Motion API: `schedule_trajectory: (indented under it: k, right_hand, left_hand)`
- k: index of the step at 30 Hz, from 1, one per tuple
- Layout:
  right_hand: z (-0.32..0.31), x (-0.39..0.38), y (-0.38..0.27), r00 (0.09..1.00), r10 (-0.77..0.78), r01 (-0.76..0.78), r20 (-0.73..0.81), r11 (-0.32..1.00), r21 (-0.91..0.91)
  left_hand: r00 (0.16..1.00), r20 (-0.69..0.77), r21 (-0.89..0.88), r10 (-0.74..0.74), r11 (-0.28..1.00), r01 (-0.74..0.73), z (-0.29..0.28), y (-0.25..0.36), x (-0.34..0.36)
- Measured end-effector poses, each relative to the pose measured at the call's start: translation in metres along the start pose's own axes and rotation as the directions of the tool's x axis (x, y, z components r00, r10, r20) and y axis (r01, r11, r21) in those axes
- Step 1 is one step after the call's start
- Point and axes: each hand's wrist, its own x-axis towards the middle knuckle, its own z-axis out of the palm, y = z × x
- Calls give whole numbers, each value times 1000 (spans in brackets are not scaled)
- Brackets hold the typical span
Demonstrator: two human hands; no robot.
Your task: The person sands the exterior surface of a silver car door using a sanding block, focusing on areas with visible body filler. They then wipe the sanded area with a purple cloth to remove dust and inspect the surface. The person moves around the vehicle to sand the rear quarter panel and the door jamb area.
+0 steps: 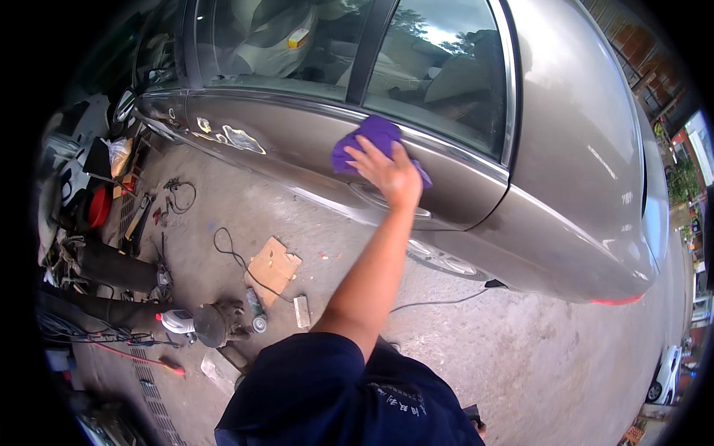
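Observation:
My left hand (390, 175) presses a crumpled purple cloth (378, 134) against the car's rear door, just below the window trim. Its fingers are spread over the cloth, with the arm stretched out. Beneath the cloth, the door handle (368, 195) shows in part. The car (573, 134) is grey-brown. Farther left, its front door has bare sanded patches (242, 140) with pale edges. At the lower edge, only a sliver of my right hand (482, 430) shows beside my dark shirt. A small black thing (473, 413) juts up from it, its kind unclear; most of the fingers are hidden.
On the concrete floor lie an angle grinder (256, 312), a piece of cardboard (273, 266), a pale block (301, 312) and a loose cable (238, 256). A white bottle (177, 321) and a round metal stand (211, 325) are at the left, near a floor grate (152, 394).

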Motion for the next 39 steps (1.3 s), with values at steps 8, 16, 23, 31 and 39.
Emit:
schedule_trajectory:
  k: [8,16,23,31,39]
  right_hand:
    - [-40,99,-50,654,608,-754,451,571,323]
    - [-69,169,-34,563,696,-820,446,405,403]
    - [-98,240,-49,652,649,-737,391,424,526]
    - [-91,213,-60,639,622,-769,453,534,351]
    - [-97,238,-76,683,591,-731,430,564,385]
  left_hand:
    - [872,-117,-607,-476,729,317,-122,-139,176]
    - [877,-176,-416,-448,841,346,-60,-181,63]
    - [896,48,-813,-442,503,292,-117,-186,166]
    - [928,-22,-378,-371,863,336,-81,-138,35]
    - [934,-225,-454,-278,878,152,-123,-162,181]
